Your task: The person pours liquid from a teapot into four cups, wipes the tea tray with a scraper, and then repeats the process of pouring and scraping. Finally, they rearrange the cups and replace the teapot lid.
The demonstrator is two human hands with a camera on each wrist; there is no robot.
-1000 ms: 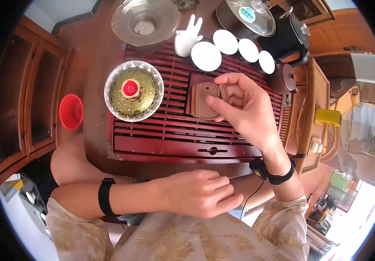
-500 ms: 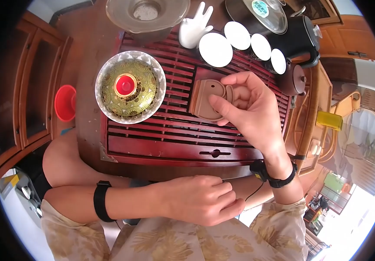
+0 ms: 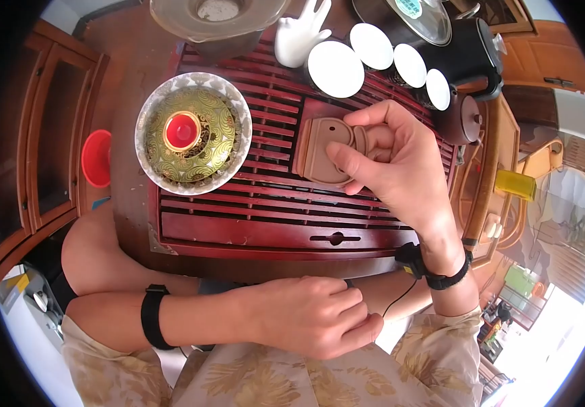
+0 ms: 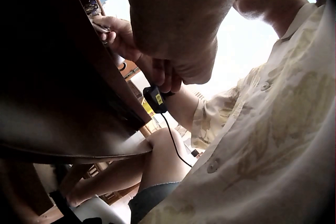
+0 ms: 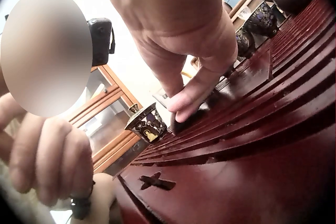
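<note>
Right hand [image 3: 404, 169]: grasping the flat brown clay piece [image 3: 316, 154], thumb on its top face, fingers curled round the edge on the hand's side. Piece sits just beyond the fingertips, to the left of the palm, over the dark red slatted tray [image 3: 252, 234]. Can't tell whether it bears on the tray or is held slightly off it.

Left hand [image 3: 319, 317]: released, fingers loosely curled, nothing visible in it. Well apart from the clay piece, nearer the person's body than the right hand, off the tray's near edge. Black band [image 3: 151, 317] on that wrist.

Around the right hand:
- left, past the clay piece: patterned bowl [image 3: 144, 136] with green-gold lid [image 3: 204, 159], red-centred knob [image 3: 183, 131]
- ahead: four white-lined cups [image 3: 335, 69] close together, white hand-shaped figure [image 3: 296, 41] beside them; wide translucent bowl [image 3: 201, 26] further left
- ahead right: dark teapot [image 3: 458, 123], black kettle [image 3: 469, 54], glass-lidded pot [image 3: 422, 24]

Tray rests on the brown surface [image 3: 132, 207]. Red bucket [image 3: 96, 159] far left, beyond the surface.
</note>
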